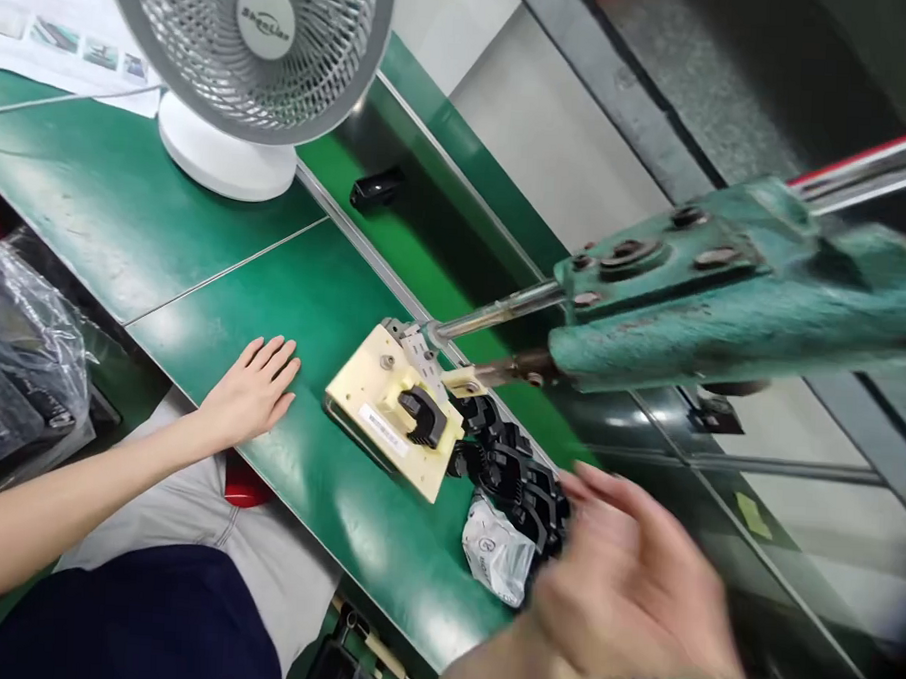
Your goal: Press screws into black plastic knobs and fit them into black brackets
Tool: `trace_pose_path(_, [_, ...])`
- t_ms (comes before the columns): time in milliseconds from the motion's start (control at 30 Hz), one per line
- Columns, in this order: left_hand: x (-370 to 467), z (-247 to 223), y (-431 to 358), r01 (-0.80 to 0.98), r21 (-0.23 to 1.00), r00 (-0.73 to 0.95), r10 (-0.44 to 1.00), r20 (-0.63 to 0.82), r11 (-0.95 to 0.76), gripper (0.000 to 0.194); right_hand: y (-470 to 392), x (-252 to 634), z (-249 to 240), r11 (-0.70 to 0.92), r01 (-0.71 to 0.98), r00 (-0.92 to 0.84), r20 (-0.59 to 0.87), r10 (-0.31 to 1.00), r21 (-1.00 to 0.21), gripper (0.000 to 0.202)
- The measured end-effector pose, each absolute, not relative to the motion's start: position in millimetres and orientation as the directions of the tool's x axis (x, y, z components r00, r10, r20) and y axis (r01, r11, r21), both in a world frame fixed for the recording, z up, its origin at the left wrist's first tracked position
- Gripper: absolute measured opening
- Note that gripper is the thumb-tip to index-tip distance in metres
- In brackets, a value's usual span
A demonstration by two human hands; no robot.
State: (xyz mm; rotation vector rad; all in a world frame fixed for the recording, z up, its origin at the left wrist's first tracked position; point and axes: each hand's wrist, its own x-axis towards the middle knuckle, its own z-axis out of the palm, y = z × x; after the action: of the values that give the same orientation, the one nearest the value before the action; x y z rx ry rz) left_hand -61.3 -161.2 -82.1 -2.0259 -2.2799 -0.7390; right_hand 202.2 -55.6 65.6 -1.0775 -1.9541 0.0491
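Observation:
My left hand (249, 393) lies flat on the green table with its fingers spread, holding nothing. To its right sits a cream fixture block (376, 386) with a white label and a curved black part (424, 416) on top. A green press machine (726, 281) reaches in from the right above the fixture. My right hand (630, 577), blurred by motion, is at the lower right, beside a pile of black parts (518, 472). Its fingers are too smeared to tell whether they hold anything. A white plastic bag (496, 550) lies against the pile.
A grey fan on a white base (225, 154) stands at the upper left, near printed sheets (76, 38). Behind the table edge, a small black object (376, 189) lies on a green strip. Plastic-wrapped black items (24, 351) are at the far left.

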Motion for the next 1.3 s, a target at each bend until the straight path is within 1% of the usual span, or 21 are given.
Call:
trace_pose_path(100, [-62,-83,-160,0.915,0.399,-0.181,0.939,0.291,0.053,0.043,-26,186,26,0.664,0.697,-0.477,0.515,0.712,-0.273,0.044])
trace_pose_path(200, [-63,-87,-159,0.884,0.466,-0.206,0.934,0.294,0.048,0.042,-6,187,-5,0.749,0.642,-0.656,0.390,0.646,-0.162,0.047])
trace_pose_path(300, [-67,-90,-159,0.825,0.565,-0.253,0.911,0.324,0.028,0.037,6,193,2,0.795,0.587,-0.706,0.382,0.596,-0.154,0.048])
trace_pose_path(400, [-64,-87,-164,0.668,0.744,-0.327,0.890,0.319,-0.021,0.029,-5,193,30,0.840,0.518,-0.719,0.450,0.530,-0.162,0.046])
trace_pose_path(467, [-52,-77,-174,0.420,0.907,-0.404,0.890,0.209,-0.022,0.024,-27,190,42,0.866,0.464,-0.715,0.498,0.491,-0.188,0.048])
trace_pose_path(500, [-42,-69,-181,0.233,0.972,-0.426,0.898,0.108,-0.006,0.023,-41,189,43,0.872,0.443,-0.706,0.519,0.482,-0.208,0.049])
trace_pose_path(533, [-31,-61,-187,0.017,1.000,-0.424,0.906,-0.015,0.025,0.024,-56,187,42,0.877,0.425,-0.693,0.541,0.476,-0.226,0.050])
trace_pose_path(567, [-18,-51,-193,-0.219,0.974,-0.375,0.916,-0.143,0.063,0.026,-71,187,38,0.880,0.409,-0.681,0.561,0.470,-0.240,0.051])
trace_pose_path(633, [3,-32,-203,-0.603,0.783,-0.198,0.923,-0.331,0.152,0.037,-98,188,26,0.888,0.385,-0.670,0.586,0.456,-0.251,0.055])
trace_pose_path(700, [15,-17,-207,-0.772,0.588,-0.048,0.900,-0.432,0.242,0.047,-120,192,12,0.897,0.369,-0.666,0.604,0.438,-0.243,0.058])
trace_pose_path(733, [16,-11,-207,-0.795,0.547,-0.033,0.882,-0.470,0.262,0.050,-129,195,6,0.893,0.379,-0.650,0.618,0.443,-0.242,0.059])
trace_pose_path(767, [15,-7,-207,-0.794,0.549,-0.063,0.863,-0.501,0.261,0.051,-136,199,1,0.881,0.405,-0.618,0.637,0.461,-0.244,0.060])
trace_pose_path(833, [8,-1,-206,-0.744,0.642,-0.239,0.821,-0.518,0.188,0.048,-146,206,-6,0.842,0.473,-0.531,0.679,0.506,-0.258,0.062])
trace_pose_path(900, [2,2,-204,-0.664,0.738,-0.381,0.795,-0.472,0.120,0.045,-153,212,-11,0.812,0.510,-0.460,0.707,0.537,-0.285,0.064])
trace_pose_path(933, [1,3,-204,-0.645,0.754,-0.371,0.811,-0.452,0.126,0.046,-155,213,-12,0.810,0.505,-0.444,0.716,0.539,-0.297,0.064])
trace_pose_path(1033, [5,6,-203,-0.633,0.727,-0.143,0.883,-0.447,0.266,0.051,-157,214,-17,0.823,0.456,-0.426,0.729,0.536,-0.339,0.062])
trace_pose_path(1067, [7,7,-204,-0.626,0.725,-0.104,0.891,-0.442,0.287,0.049,-157,213,-18,0.823,0.451,-0.412,0.736,0.536,-0.347,0.062])
trace_pose_path(1100, [8,8,-204,-0.620,0.737,-0.121,0.894,-0.431,0.271,0.045,-156,213,-20,0.819,0.455,-0.394,0.745,0.538,-0.351,0.062])
trace_pose_path(1200, [10,10,-203,-0.571,0.808,-0.305,0.876,-0.374,0.147,0.036,-156,215,-24,0.803,0.481,-0.346,0.766,0.543,-0.352,0.060])
trace_pose_path(1233, [11,11,-202,-0.560,0.814,-0.302,0.877,-0.373,0.154,0.039,-156,215,-25,0.803,0.481,-0.343,0.767,0.542,-0.353,0.057])
trace_pose_path(1300, [13,11,-200,-0.560,0.785,-0.155,0.898,-0.412,0.264,0.052,-156,216,-27,0.812,0.463,-0.350,0.768,0.536,-0.356,0.051])
